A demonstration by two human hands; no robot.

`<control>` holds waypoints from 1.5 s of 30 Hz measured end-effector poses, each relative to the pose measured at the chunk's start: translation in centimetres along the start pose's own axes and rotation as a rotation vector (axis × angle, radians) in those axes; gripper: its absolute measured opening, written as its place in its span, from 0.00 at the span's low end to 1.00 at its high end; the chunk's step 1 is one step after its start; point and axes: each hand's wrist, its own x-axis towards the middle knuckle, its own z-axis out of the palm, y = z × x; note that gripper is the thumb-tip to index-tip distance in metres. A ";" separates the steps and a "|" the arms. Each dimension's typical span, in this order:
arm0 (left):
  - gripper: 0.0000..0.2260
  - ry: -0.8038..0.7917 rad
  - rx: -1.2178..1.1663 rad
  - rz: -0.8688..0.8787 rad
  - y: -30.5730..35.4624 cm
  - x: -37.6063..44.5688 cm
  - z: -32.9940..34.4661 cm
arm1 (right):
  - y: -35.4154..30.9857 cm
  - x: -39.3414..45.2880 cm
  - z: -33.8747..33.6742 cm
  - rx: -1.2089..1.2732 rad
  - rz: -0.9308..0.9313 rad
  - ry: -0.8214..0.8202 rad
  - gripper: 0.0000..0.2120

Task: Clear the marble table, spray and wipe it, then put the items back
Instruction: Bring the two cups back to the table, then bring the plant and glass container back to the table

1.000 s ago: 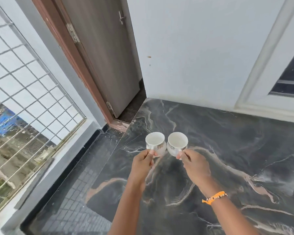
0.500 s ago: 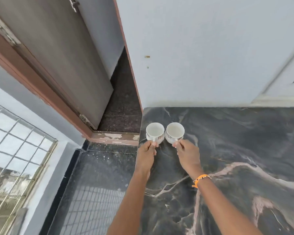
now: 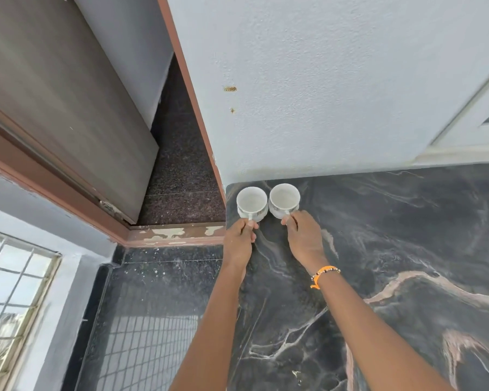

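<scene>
Two white cups with a faint printed pattern stand side by side at the far left corner of the dark marble table [image 3: 393,249], close to the wall. My left hand [image 3: 239,244] pinches the handle of the left cup [image 3: 251,203]. My right hand [image 3: 304,238], with an orange bracelet on the wrist, pinches the handle of the right cup [image 3: 284,200]. Both cups look empty and appear to rest on the marble, almost touching each other.
A pale blue wall [image 3: 322,80] rises right behind the cups. A brown-framed door [image 3: 68,94] stands ajar to the left over a dark speckled floor [image 3: 181,179]. A barred window [image 3: 9,292] fills the lower left. A white window frame [image 3: 469,131] sits at right.
Both hands have carried the cups away from me toward the table's far left corner and lowered them near the wall. My view has tilted down and to the left.
</scene>
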 end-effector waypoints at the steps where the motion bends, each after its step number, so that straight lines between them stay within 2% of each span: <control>1: 0.13 -0.003 -0.001 -0.003 0.1 0.2 0.1 | 0.0 0.2 0.1 -0.002 -0.002 0.001 0.11; 11: 0.08 0.001 0.016 0.000 0.6 0.1 0.2 | 0.2 0.7 0.5 0.015 -0.022 0.003 0.10; 15: 0.11 0.124 -0.064 -0.120 0.7 -2.7 1.1 | 0.4 -1.0 -0.9 0.149 0.030 0.023 0.10; 18: 0.06 0.139 -0.105 -0.186 0.8 -6.3 2.8 | 1.3 -3.4 -3.3 0.269 0.076 -0.001 0.10; 22: 0.06 0.009 -0.115 -0.192 1.7 -11.9 7.0 | 3.1 -7.6 -8.5 0.412 0.110 -0.048 0.10; 25: 0.05 -0.072 -0.128 -0.143 3.0 -16.2 11.1 | 5.5 -10.8 -13.7 0.500 0.155 -0.005 0.09; 34: 0.06 -0.354 -0.095 0.023 7.2 -28.8 28.6 | 17.0 -20.2 -31.9 0.673 0.244 0.264 0.09; 37: 0.06 -0.464 -0.100 0.061 7.7 -33.8 35.2 | 21.5 -23.9 -38.1 0.663 0.259 0.356 0.11; 45: 0.06 -0.801 -0.014 0.078 8.0 -44.2 50.2 | 32.3 -30.7 -51.6 0.695 0.321 0.656 0.10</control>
